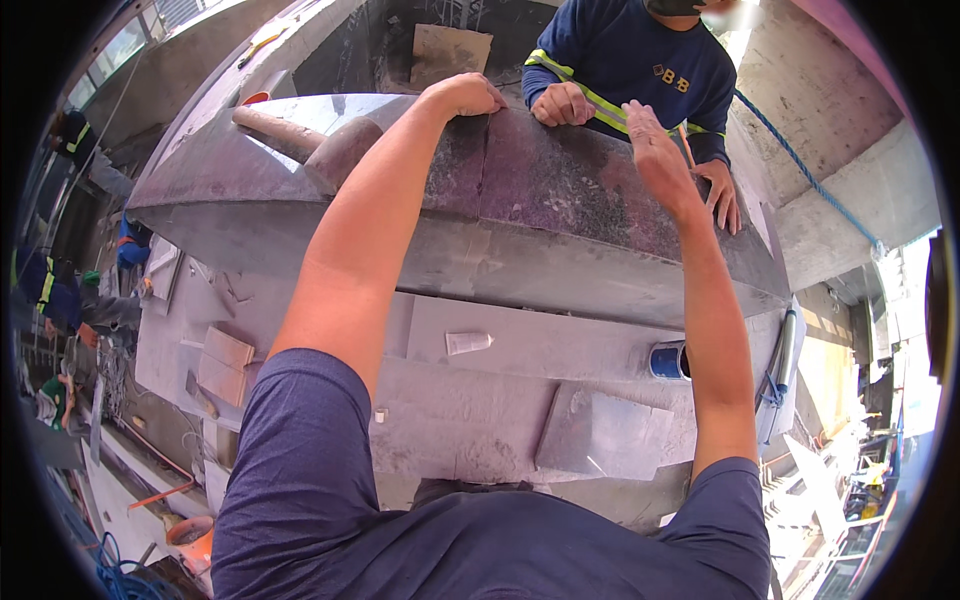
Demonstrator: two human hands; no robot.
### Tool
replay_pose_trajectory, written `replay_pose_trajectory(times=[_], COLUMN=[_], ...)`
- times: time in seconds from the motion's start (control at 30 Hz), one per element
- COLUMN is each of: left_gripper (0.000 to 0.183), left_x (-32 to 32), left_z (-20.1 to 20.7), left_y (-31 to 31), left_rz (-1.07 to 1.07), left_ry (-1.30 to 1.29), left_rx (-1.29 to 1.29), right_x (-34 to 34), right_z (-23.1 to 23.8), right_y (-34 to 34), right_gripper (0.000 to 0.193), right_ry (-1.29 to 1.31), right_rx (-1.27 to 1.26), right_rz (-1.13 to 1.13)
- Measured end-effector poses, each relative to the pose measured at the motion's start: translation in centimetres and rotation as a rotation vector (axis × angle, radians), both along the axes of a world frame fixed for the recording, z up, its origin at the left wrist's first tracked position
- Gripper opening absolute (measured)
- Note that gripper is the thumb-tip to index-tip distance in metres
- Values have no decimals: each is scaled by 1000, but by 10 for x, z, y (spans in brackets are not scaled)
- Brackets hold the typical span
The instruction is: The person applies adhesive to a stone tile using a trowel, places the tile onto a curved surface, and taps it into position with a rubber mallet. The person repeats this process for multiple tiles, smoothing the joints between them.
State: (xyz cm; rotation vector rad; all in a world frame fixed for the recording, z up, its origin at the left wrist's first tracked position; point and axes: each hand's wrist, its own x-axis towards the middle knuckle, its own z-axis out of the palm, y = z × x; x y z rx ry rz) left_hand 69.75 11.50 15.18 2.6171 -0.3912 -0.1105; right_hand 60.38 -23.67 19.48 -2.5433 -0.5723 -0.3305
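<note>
A dark, dusty stone slab (pixel 590 190) lies across in front of me, with a seam running through it near the middle. At the seam, my left hand (pixel 466 95) is closed over the far edge, its fingers bent down against the stone. My right hand (pixel 655 150) is held above the right part of the slab, fingers stretched out and holding nothing. A mallet (pixel 283 135) with a wooden handle lies on the slab left of my left forearm. Across from me, a co-worker's closed hand (pixel 562 104) rests near the far edge; their other hand (pixel 722 195) lies flat on the slab.
Below the slab are a white tube (pixel 468 343), a blue can (pixel 668 361) beside my right forearm, and a grey stone piece (pixel 600 432). An orange bucket (pixel 190 542) stands lower left. A blue rope (pixel 810 175) hangs at the right. Other people work far left.
</note>
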Motion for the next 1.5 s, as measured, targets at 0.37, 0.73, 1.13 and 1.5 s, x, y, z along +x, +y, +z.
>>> replay_pose_trajectory(times=[0.37, 0.73, 1.13, 1.5], left_gripper=[30, 30, 31, 71], left_x=[2, -1, 13, 16], left_z=[6, 7, 18, -23], left_y=[-2, -1, -35, -182], left_rz=[-10, -13, -127, 101], left_ry=[70, 78, 138, -155], left_rx=[-59, -67, 49, 282], right_x=[-26, 1, -47, -92], right_z=[-52, 1, -60, -71], right_y=[70, 17, 50, 50], right_gripper=[68, 66, 68, 63], right_ry=[45, -47, 103, 113], right_rx=[-442, -249, -379, -192], right_rz=[-33, -113, -101, 94])
